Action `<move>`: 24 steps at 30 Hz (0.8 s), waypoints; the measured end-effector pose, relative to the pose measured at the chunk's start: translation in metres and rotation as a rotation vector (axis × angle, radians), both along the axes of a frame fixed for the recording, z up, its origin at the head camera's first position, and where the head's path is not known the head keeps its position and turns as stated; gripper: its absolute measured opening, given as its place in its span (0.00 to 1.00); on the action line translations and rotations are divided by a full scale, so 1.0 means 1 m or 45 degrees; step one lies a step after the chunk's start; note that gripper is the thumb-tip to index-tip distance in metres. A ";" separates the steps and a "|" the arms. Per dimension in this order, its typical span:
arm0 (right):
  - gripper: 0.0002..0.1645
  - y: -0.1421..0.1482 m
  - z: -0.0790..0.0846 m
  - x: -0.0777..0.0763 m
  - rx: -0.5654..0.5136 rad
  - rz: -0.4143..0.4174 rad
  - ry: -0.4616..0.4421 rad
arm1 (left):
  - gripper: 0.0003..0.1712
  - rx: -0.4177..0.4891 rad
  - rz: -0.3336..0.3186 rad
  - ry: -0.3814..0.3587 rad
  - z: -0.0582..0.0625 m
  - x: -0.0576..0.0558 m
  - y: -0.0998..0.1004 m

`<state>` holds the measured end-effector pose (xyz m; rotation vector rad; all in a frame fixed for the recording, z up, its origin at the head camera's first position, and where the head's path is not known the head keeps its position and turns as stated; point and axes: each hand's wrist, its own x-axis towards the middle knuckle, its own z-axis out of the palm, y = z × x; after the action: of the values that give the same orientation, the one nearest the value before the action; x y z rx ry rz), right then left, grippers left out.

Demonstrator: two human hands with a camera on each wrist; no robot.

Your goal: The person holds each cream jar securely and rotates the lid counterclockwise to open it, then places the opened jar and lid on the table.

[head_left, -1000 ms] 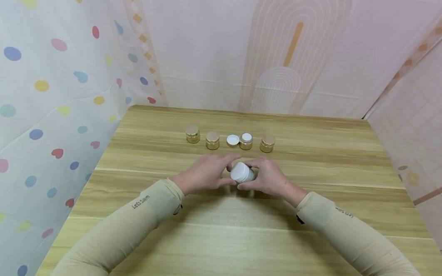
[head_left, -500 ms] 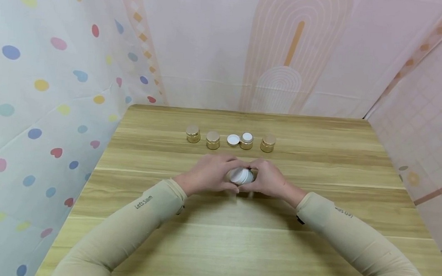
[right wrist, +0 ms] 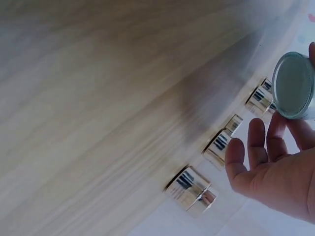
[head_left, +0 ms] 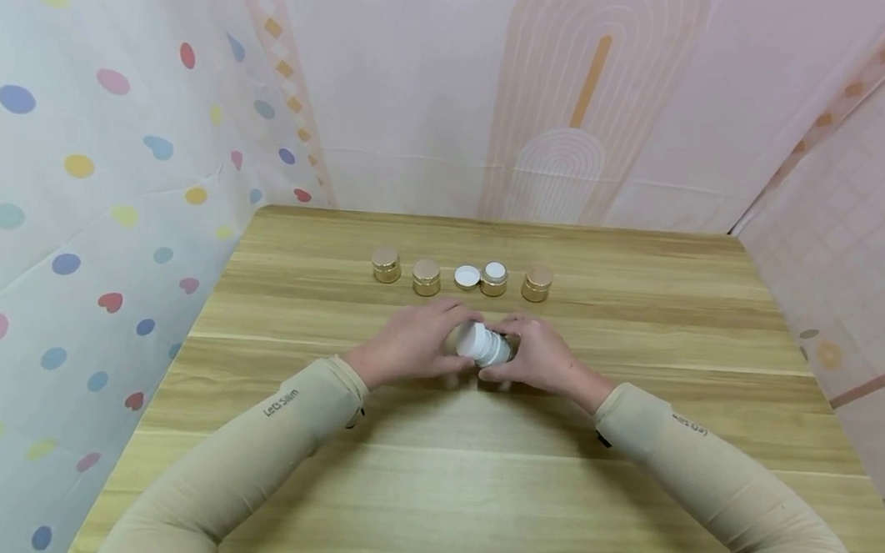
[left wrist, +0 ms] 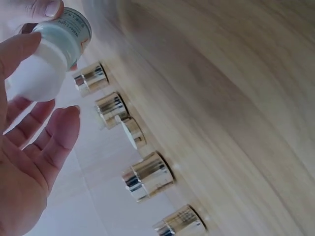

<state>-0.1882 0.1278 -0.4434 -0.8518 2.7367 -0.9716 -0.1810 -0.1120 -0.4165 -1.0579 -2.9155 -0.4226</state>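
Note:
Between my hands a small cream jar (head_left: pixel 494 351) of pale greenish glass is held tilted, its printed label (left wrist: pixel 74 24) showing in the left wrist view. My right hand (head_left: pixel 547 354) grips the glass body, and the jar's round base (right wrist: pixel 293 84) faces the right wrist camera. At the other end is the white lid (head_left: pixel 472 341). My left hand (head_left: pixel 418 340) holds it by the edge with thumb and fingertips, while its other fingers (left wrist: pixel 61 130) are loosely bent below. Clear glass neck shows between the lid and the label.
Behind my hands stands a row of gold jars: two capped ones, a left (head_left: pixel 386 265) and a second (head_left: pixel 426 277), then an upturned lid (head_left: pixel 467 277) beside an uncapped jar (head_left: pixel 494 279), and another capped jar (head_left: pixel 536 284) at right. A patterned curtain (head_left: pixel 414 100) hangs behind the wooden table (head_left: pixel 476 495).
Half a second ago my left hand closed in around the lid, fingertips near my right hand's. Now it has drawn back slightly left, the lid has turned, and the hands' fingertips stand apart.

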 end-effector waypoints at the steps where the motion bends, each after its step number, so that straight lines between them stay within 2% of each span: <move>1: 0.42 0.001 0.000 -0.001 0.006 -0.010 0.011 | 0.37 0.019 0.010 -0.002 0.000 -0.001 -0.001; 5: 0.39 0.004 -0.001 -0.009 0.047 -0.078 0.034 | 0.37 0.070 0.077 -0.028 -0.003 -0.007 -0.004; 10: 0.36 0.005 0.000 -0.022 0.051 -0.222 0.006 | 0.34 0.066 0.280 -0.104 -0.012 -0.019 0.001; 14: 0.37 0.001 -0.002 -0.032 0.106 -0.316 -0.010 | 0.29 0.007 0.411 -0.122 -0.019 -0.027 0.012; 20: 0.35 -0.006 -0.007 -0.041 0.190 -0.411 -0.013 | 0.25 -0.071 0.519 -0.139 -0.027 -0.034 0.027; 24: 0.31 -0.010 -0.008 -0.044 0.230 -0.415 0.023 | 0.28 -0.098 0.592 -0.125 -0.030 -0.039 0.034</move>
<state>-0.2323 0.1177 -0.4515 -0.3955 2.9805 -0.7458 -0.2198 -0.0779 -0.4469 -0.3421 -3.1463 -0.3529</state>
